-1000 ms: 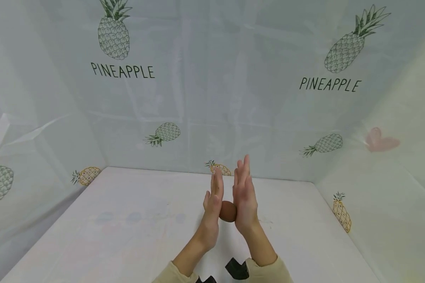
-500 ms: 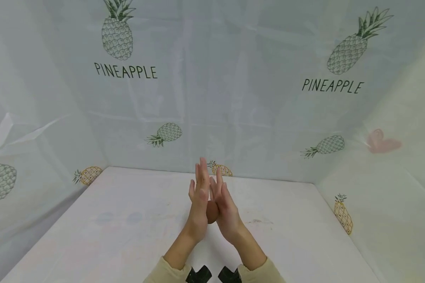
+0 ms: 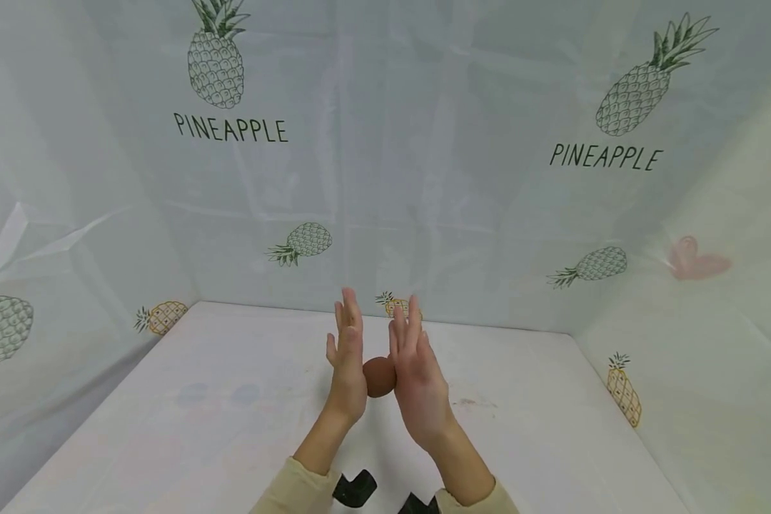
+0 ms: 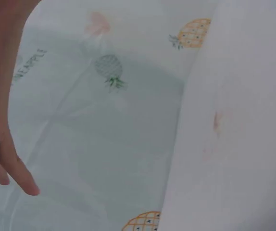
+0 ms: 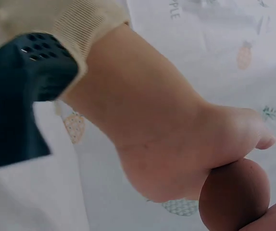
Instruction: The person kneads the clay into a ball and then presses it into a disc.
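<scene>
A small round brown ball of clay-like material (image 3: pixel 379 376) is pressed between the two palms, raised above the white table (image 3: pixel 199 421) and near its middle. The left hand (image 3: pixel 347 364) is held flat against the ball's left side, fingers straight and pointed upward; the right hand (image 3: pixel 416 382) is laid against its right side, fingers likewise straight and slightly spread. Nothing is gripped by curled fingers: the ball is only squeezed between open palms. In the right wrist view the brown ball (image 5: pixel 234 195) is seen tucked under the heel of the opposite palm.

Compared with half a second ago, the palms have been parted a little and more of the ball is exposed between them; a second ago the hands were further to the right and the right hand was set higher. This back-and-forth shift is judged to be a rolling motion, with the ball being rounded between the palms and that work still under way.

Behind the ball, the pale plastic sheet printed with pineapples (image 3: pixel 385 178) is hung around the table. Below the ball, beige sleeves (image 3: pixel 283 492) and black wrist mounts (image 3: pixel 353 489) are visible.
</scene>
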A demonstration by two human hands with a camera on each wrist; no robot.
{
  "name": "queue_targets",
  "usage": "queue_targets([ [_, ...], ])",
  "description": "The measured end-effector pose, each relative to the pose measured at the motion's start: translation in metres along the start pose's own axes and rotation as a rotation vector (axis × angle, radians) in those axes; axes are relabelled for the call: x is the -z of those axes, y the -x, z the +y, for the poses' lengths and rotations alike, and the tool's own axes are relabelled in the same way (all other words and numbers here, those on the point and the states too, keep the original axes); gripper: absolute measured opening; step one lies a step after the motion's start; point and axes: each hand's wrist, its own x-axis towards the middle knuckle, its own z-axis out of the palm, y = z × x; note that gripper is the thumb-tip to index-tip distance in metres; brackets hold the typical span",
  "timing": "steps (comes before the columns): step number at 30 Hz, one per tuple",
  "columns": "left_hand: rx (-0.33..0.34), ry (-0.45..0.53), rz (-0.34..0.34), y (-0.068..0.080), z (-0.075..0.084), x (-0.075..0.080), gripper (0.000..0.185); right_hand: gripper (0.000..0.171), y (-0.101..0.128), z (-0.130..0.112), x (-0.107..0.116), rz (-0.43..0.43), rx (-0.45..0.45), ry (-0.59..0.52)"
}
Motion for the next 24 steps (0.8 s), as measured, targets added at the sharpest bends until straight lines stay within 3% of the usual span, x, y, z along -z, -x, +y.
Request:
queue_targets([
  [5,-0.016,-0.012,-0.117,0.008,0.0,-0.015,0.063,0.061,-0.002,-0.004,0.013,0.048,0.077,0.003],
  [12,-0.111,0.051,-0.243,0.019,0.009,-0.026,0.063,0.062,-0.007,0.001,0.026,0.098,0.077,-0.002],
  [19,-0.195,0.055,-0.229,0.019,0.017,-0.019,0.063,0.062,-0.01,0.015,0.027,0.068,-0.037,0.002],
  [24,-0.178,0.055,-0.172,0.011,0.019,-0.007,0.063,0.059,-0.007,0.018,0.019,0.016,-0.156,0.09],
])
